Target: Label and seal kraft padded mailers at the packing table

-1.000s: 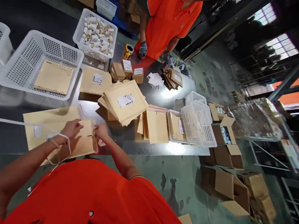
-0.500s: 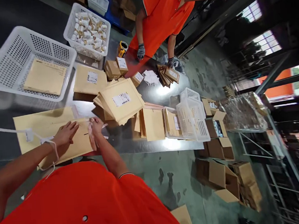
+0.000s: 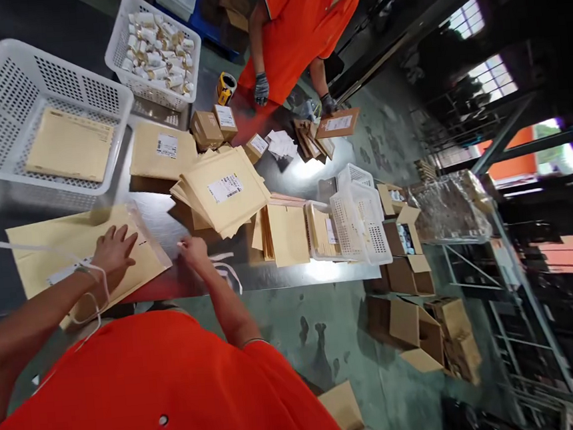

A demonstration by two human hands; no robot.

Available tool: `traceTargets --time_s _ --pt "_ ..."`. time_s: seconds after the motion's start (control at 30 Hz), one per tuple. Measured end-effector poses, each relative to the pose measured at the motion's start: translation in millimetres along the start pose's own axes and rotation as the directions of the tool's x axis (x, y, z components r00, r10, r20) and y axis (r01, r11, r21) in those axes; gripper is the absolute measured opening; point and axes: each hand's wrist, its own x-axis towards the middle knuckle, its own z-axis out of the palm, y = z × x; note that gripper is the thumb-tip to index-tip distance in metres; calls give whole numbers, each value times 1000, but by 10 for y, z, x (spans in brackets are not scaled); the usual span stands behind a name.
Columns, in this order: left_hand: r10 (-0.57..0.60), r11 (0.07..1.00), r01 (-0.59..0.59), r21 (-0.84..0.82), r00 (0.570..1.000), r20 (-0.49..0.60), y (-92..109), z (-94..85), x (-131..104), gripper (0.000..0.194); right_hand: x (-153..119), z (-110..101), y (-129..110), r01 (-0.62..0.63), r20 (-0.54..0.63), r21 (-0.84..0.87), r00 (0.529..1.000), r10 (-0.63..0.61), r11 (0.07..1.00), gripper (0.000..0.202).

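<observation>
A large tan padded envelope [image 3: 33,247] lies at the table's near edge, with a clear flap [image 3: 151,237] along its right end and a white label partly under my left arm. Flat on the envelope, near the flap, rests my left hand [image 3: 114,252], fingers spread. My right hand [image 3: 196,255] is closed in a pinch over the bare metal just right of the flap, apart from the envelope. A bit of white shows at its fingertips. A thin white strip [image 3: 228,270] curls behind that wrist and seems to run from the pinch.
Behind my right hand is a pile of labelled envelopes [image 3: 226,187]; more stand upright [image 3: 288,235] to the right, beside white baskets [image 3: 360,225]. A basket [image 3: 121,102] with envelopes and one of small bottles [image 3: 157,56] stand behind. Across the table, a co-worker's gloved hand [image 3: 327,103] holds a brown parcel.
My right hand has come away from the envelope's end to the right, and the flap now lies loose. My left hand stays on the envelope. The co-worker has lifted a brown parcel.
</observation>
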Motion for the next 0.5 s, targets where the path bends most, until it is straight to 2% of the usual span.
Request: traceTargets --time_s 0.1,0.2,0.33,0.4,0.5 --pt "-30 998 30 -53 1000 -9 16 26 -13 82 230 334 -386 127 20 133 991 -130 983 14" --pt "-50 994 49 -93 999 -7 22 26 -37 84 281 506 -538 166 23 222 984 -175 961 13" --pt "-58 995 51 -80 995 -78 39 -4 -26 93 181 727 -658 151 27 384 984 -174 911 21" --pt "-11 998 4 -62 994 -107 22 -38 13 98 88 867 -715 128 35 403 987 -155 906 19" --pt "60 996 -60 -69 998 -4 -26 -104 104 107 -49 1040 -762 132 39 432 985 -165 892 20"
